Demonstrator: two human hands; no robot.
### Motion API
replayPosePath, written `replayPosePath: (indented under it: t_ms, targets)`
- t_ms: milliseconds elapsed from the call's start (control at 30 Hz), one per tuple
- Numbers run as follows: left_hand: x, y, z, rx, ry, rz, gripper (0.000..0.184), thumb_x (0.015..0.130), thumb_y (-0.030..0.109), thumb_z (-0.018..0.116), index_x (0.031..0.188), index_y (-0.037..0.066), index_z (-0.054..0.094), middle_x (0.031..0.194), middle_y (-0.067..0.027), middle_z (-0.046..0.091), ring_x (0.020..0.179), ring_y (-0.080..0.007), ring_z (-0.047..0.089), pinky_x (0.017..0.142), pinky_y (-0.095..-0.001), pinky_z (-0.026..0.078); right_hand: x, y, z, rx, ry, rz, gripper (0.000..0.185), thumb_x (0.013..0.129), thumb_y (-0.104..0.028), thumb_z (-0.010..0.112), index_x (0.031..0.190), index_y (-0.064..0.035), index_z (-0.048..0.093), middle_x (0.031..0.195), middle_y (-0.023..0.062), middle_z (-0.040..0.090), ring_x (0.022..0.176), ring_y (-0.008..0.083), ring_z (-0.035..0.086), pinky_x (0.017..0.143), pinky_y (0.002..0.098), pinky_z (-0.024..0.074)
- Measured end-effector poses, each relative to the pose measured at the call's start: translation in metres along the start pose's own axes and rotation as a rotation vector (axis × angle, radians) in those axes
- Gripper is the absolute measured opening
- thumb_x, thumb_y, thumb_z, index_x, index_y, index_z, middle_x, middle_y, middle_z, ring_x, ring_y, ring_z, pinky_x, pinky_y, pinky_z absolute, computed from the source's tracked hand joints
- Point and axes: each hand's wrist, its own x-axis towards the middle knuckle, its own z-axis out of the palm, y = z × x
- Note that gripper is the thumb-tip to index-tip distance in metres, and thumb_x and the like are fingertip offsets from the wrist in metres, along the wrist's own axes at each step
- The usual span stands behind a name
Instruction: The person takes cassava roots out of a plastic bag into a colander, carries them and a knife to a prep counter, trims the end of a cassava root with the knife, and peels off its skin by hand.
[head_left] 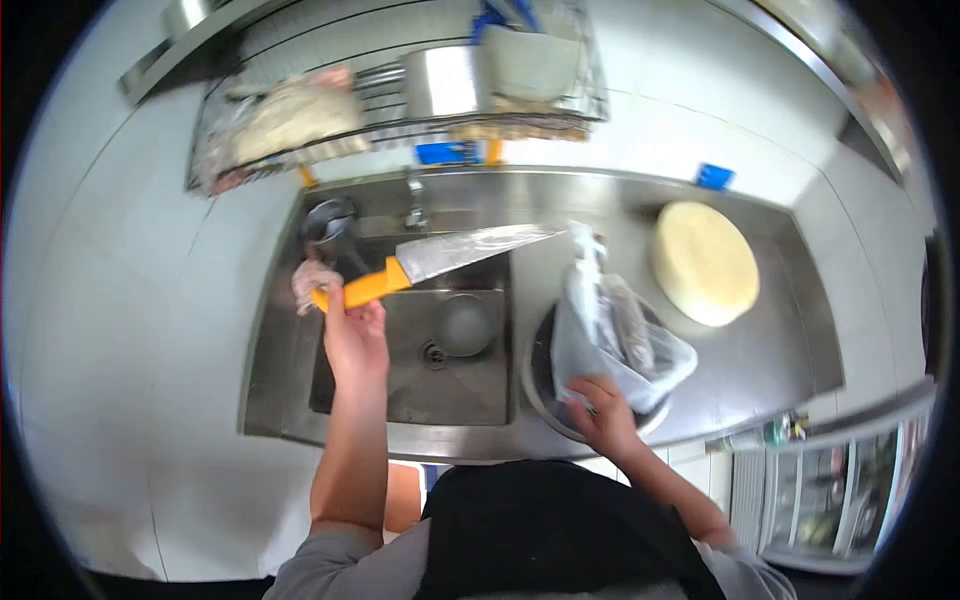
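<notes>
My left hand is wrapped around the yellow handle of a large kitchen knife, held over the sink basin. Its broad blade points right, and the tip reaches the top of a white plastic bag in this view; I cannot tell whether they touch. The bag sits over a round dark-bottomed bowl and has a long greyish item showing in it. My right hand is at the bag's lower edge with curled fingers, slightly blurred, seemingly gripping the plastic.
A metal sink basin holds a round bowl. Behind it stand a faucet and a dark cup, with a crumpled cloth at the left. A round pale-yellow block lies on the right counter. Above hangs a loaded wire rack.
</notes>
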Motion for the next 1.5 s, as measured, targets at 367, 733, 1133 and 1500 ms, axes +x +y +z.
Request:
replayPosePath:
  t_ms: [367, 733, 1133, 1500]
  targets:
    - [-0.175, -0.171, 0.071, 0.723, -0.961, -0.81, 0.031, 0.101, 0.027, 0.065, 0.122, 0.004, 0.066, 0.115, -0.0108, 0.072, 0.105, -0.0205, 0.07, 0.093, -0.0367, 0.056, -0.023, -0.008, -0.058, 1.088, 0.776, 0.501, 0.035, 0.107, -0.021, 0.05, 0.137, -0.0047, 0.044, 0.109, 0.0136, 0.065, 0.101, 0.0226, 0.065, 0.091, 0.0349, 0.0526]
    - [-0.023, -0.236, 0.151, 1.799, -1.518, 0.746, 0.018, 0.088, 0.013, 0.067, 0.105, 0.008, 0.07, 0.112, -0.0123, 0.063, 0.115, -0.0308, 0.056, 0.104, -0.0452, 0.044, -0.085, 0.028, -0.092, 0.736, 0.361, 0.665, 0.022, 0.1, -0.015, 0.054, 0.116, -0.0008, 0.052, 0.079, 0.0063, 0.061, 0.063, 0.0166, 0.065, 0.058, 0.0322, 0.0511]
    - [-0.041, -0.232, 0.161, 1.439, -1.518, 0.591, 0.008, 0.095, 0.011, 0.059, 0.091, 0.004, 0.058, 0.088, -0.017, 0.064, 0.092, -0.0398, 0.059, 0.08, -0.0517, 0.046, -0.038, 0.01, -0.055, 0.396, 0.209, 0.515, 0.028, 0.104, -0.025, 0.058, 0.101, 0.0023, 0.05, 0.069, 0.0139, 0.061, 0.053, 0.0248, 0.064, 0.052, 0.0406, 0.0501]
    - [-0.007, -0.228, 0.116, 1.151, -1.043, -0.076, 0.008, 0.102, 0.011, 0.059, 0.099, 0.004, 0.057, 0.085, -0.0055, 0.061, 0.084, -0.0166, 0.06, 0.081, -0.031, 0.048, 0.003, 0.009, -0.062, 0.595, -0.09, 0.693, 0.028, 0.105, -0.028, 0.055, 0.103, 0.0001, 0.052, 0.064, 0.0087, 0.058, 0.045, 0.0187, 0.059, 0.043, 0.0358, 0.0463]
